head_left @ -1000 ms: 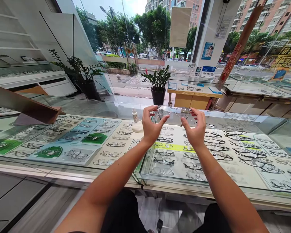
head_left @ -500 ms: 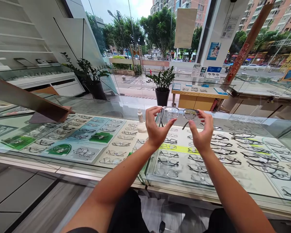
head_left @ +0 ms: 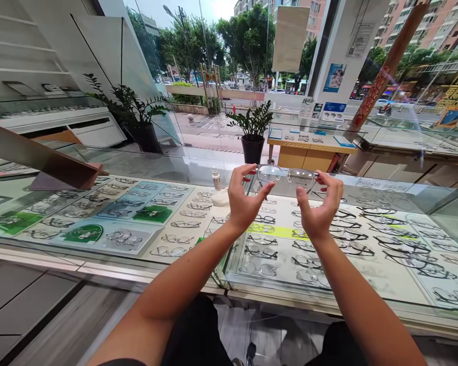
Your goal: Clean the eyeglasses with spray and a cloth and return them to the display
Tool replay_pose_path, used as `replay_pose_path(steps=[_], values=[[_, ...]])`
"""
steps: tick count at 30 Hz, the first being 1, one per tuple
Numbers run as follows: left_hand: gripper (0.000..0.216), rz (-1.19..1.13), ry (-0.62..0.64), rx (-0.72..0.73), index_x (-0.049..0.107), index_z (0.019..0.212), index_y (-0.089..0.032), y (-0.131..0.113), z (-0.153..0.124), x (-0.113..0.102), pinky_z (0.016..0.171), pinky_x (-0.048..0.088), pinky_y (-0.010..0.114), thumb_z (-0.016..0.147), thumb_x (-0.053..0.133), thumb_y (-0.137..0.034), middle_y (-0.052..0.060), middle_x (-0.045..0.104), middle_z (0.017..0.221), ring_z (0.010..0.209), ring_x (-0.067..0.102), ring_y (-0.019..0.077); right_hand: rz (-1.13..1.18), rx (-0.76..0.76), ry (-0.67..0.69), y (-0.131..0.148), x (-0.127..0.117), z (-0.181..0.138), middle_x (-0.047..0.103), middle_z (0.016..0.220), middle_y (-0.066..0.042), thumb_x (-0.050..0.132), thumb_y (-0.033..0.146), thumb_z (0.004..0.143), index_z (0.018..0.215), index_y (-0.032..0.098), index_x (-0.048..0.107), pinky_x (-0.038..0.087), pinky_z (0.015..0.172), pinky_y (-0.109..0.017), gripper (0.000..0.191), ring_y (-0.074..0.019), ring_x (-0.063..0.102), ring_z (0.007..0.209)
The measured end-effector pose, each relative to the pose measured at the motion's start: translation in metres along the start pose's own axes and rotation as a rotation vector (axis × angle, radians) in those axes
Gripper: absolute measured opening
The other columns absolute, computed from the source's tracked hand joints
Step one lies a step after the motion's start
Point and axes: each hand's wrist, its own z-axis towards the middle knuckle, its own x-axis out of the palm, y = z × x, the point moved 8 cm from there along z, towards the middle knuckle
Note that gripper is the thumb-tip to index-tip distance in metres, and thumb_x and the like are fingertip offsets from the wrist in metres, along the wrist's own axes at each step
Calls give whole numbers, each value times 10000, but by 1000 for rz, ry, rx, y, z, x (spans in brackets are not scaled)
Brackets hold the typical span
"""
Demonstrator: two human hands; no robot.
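Note:
Between my two hands a pair of eyeglasses (head_left: 285,172) is held up above the glass counter (head_left: 193,175), lenses facing me. My left hand (head_left: 247,197) pinches the left side of the frame near its hinge. On the opposite side, my right hand (head_left: 321,203) grips the right end, with the thumb just under the lens. Faint lettering shows on the right lens. Behind my left wrist, a small white bottle (head_left: 216,179) and a pale crumpled cloth (head_left: 220,197) rest on the counter top.
Rows of eyeglass frames (head_left: 261,251) lie inside the display case beneath the glass. A brown slanted board (head_left: 72,170) stands on the counter at the left. Potted plants (head_left: 252,147) and a wooden cabinet (head_left: 311,153) stand beyond, by the window.
The eyeglasses have tilted, so the right lens looks clearer and lighter and the temples show less. My right hand has shifted slightly right. The view has turned a little.

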Motion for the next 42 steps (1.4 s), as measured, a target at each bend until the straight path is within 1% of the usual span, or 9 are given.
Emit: replay_pose_path(steps=[6, 12, 18, 23, 28, 32, 36, 39, 42], values=[[531, -43, 41, -94, 680, 1325, -265, 10, 0, 4, 843, 613, 372, 899, 877, -513, 93, 742, 1246, 1104, 738, 226, -26, 14, 1, 1, -1, 1, 687, 1235, -106, 735, 535, 963, 1374, 263, 639, 528, 991, -550, 502, -311, 660, 1097], [589, 27, 28, -2, 662, 1398, -277, 3, 3, 1, 844, 622, 390, 905, 867, -527, 107, 721, 1311, 1147, 722, 246, -12, 68, 49, 0, 4, -1, 691, 1312, -121, 708, 516, 986, 1440, 287, 628, 527, 1008, -573, 515, -338, 652, 1199], [587, 64, -39, 72, 676, 1365, -264, -6, 3, -6, 832, 591, 377, 877, 900, -500, 84, 719, 1251, 1073, 711, 226, 23, 112, 85, -4, 8, -2, 690, 1318, -115, 690, 515, 1004, 1470, 298, 627, 534, 1012, -569, 518, -324, 653, 1193], [595, 97, -63, 97, 680, 1347, -247, -10, 2, -9, 815, 587, 378, 864, 909, -507, 86, 714, 1219, 1035, 700, 222, 78, 156, 112, -10, 12, -5, 697, 1286, -92, 702, 510, 1009, 1473, 311, 639, 533, 1036, -573, 509, -303, 663, 1167], [600, 124, -54, 88, 675, 1350, -244, -9, 3, -8, 849, 603, 397, 873, 894, -534, 96, 715, 1237, 1067, 703, 235, 131, 205, 148, -14, 18, -7, 687, 1299, -106, 695, 504, 1015, 1510, 323, 620, 595, 969, -530, 532, -300, 677, 1180], [610, 92, -27, 90, 659, 1393, -267, -5, 4, -5, 911, 622, 409, 885, 889, -513, 102, 714, 1296, 1165, 704, 249, 161, 164, 116, -10, 15, -7, 655, 1368, -103, 705, 466, 1018, 1562, 362, 568, 611, 1010, -543, 570, -298, 679, 1221], [619, 33, 16, 87, 629, 1445, -298, 2, 3, 1, 997, 634, 427, 909, 871, -492, 109, 695, 1386, 1295, 679, 264, 118, 74, 69, -3, 10, -5, 618, 1425, -116, 706, 446, 1020, 1581, 365, 534, 612, 1040, -575, 593, -328, 639, 1302], [668, -21, 41, 56, 606, 1469, -301, 9, 1, 6, 1046, 628, 432, 892, 891, -478, 114, 686, 1430, 1319, 684, 263, 65, 13, 51, 2, 7, -5, 607, 1440, -134, 714, 447, 1014, 1592, 351, 513, 601, 1058, -620, 620, -363, 605, 1350], [668, -48, 40, -5, 605, 1457, -289, 17, -2, 9, 1051, 626, 426, 887, 898, -475, 122, 693, 1428, 1310, 702, 263, 43, -17, 47, 5, 6, -5, 612, 1439, -141, 728, 444, 1007, 1609, 341, 493, 580, 1082, -642, 654, -372, 605, 1346]])
